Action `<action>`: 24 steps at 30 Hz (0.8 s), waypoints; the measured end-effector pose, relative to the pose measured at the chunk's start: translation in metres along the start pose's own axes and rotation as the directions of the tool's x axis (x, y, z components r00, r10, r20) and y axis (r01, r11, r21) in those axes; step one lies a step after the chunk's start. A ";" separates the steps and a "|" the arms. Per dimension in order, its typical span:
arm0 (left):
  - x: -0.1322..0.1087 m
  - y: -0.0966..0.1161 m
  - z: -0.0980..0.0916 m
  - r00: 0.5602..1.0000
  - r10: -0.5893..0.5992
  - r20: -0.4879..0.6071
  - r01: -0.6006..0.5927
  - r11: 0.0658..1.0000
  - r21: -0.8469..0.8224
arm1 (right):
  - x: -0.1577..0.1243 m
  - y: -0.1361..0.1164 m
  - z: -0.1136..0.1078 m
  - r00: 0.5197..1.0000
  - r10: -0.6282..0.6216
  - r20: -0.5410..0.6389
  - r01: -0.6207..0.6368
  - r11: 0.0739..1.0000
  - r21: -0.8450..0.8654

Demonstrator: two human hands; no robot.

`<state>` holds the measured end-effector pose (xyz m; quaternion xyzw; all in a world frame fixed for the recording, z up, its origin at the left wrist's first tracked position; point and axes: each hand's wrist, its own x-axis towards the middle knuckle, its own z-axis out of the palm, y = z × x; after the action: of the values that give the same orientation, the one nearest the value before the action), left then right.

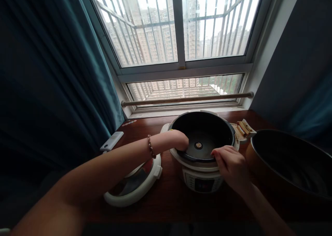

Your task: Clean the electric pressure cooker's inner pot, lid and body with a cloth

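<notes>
A white electric pressure cooker [190, 179] stands on the table with its top off and a dark inner pot [207, 120] inside. At the pot's bottom shows a small round gold-coloured mark [198, 145]. My left hand [181, 140] bends down over the left part of the rim, a beaded bracelet at the wrist; its fingers are hidden, so I cannot tell what they touch. My right hand [229, 160] is closed at the front right of the rim, fingers curled on the inner pot's edge, fingertips red. Below my left forearm lies the white-rimmed lid [124, 200].
A large dark-lined basin-like pot [250, 154] stands close on the right. Behind the cooker's right side is a cream and brown latch-like part [245, 129]. A white device [112, 141] lies at left. The barred window [181, 67] and curtain [101, 73] bound the table [168, 208].
</notes>
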<state>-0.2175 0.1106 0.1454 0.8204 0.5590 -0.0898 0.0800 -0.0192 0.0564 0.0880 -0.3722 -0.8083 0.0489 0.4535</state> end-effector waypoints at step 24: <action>-0.094 0.082 0.100 0.500 -0.064 -0.864 -0.049 0.994 -0.102 | 0.110 0.036 0.027 -0.202 0.205 0.958 -0.001 0.978 -0.209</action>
<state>-0.1801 -0.0268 0.0731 0.7469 0.5319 0.3637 -0.1644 -0.0539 0.1604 0.1342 -0.2922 -0.8303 0.3013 -0.3667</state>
